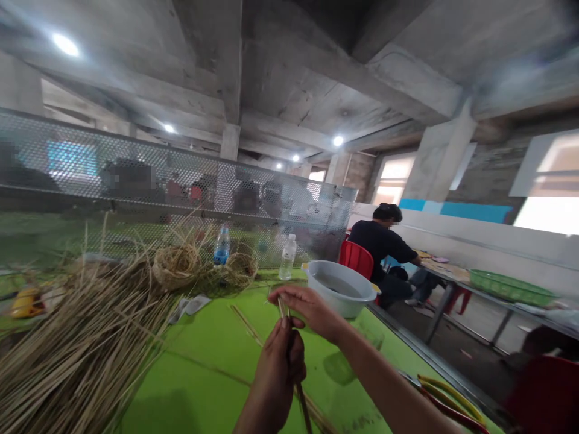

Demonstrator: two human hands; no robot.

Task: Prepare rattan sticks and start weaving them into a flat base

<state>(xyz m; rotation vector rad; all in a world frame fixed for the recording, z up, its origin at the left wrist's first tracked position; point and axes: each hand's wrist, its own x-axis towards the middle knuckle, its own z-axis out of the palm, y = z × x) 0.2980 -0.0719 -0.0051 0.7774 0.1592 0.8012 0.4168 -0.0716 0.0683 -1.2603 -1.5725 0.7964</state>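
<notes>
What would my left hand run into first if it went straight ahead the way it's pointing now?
Probably your right hand, which is just ahead of your left hand, though the exact gap is hard to judge here.

Shows two bare hands at the grip, a left hand (pixel 281 361) and a right hand (pixel 308 307), with slender fingers (pixel 289 292) and rounded knuckles. Runs back from the grip into a long, smooth, bare right forearm (pixel 384 374), slimmer toward the hand and broader farther behind. Includes a short bare stretch of left forearm (pixel 257 420) just behind the grip.
</notes>
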